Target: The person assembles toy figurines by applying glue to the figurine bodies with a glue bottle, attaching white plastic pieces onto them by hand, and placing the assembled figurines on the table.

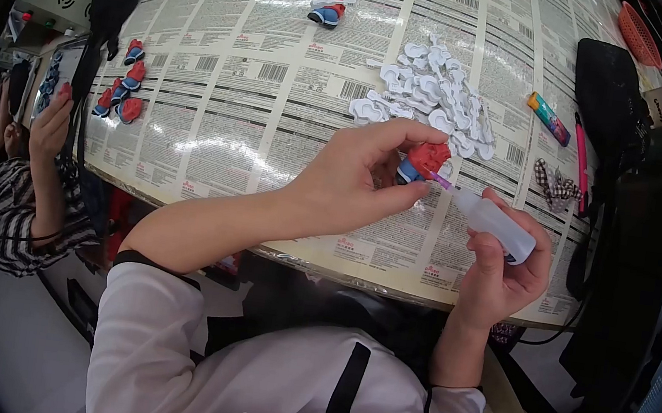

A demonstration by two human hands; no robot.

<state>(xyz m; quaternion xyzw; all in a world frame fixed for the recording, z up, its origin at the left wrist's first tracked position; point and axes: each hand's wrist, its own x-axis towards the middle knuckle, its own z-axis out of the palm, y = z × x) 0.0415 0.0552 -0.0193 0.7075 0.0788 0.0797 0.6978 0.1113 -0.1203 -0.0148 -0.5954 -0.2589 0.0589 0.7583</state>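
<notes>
Between the thumb and fingers of my left hand is a small red and blue figurine part, held above the table. My right hand is wrapped round a translucent white squeeze bottle, tilted with its purple nozzle tip at the figurine part. Whether any liquid comes out is too small to see. Just beyond my hands lies a heap of flat white plastic pieces. Farther back, another red and blue figurine part has a white piece lying on it.
Several red and blue figurine parts stand at the left of the paper-covered table. On the right are a yellow and blue tube, a pink pen, a checkered bow and a red basket. A co-worker's hand is at far left.
</notes>
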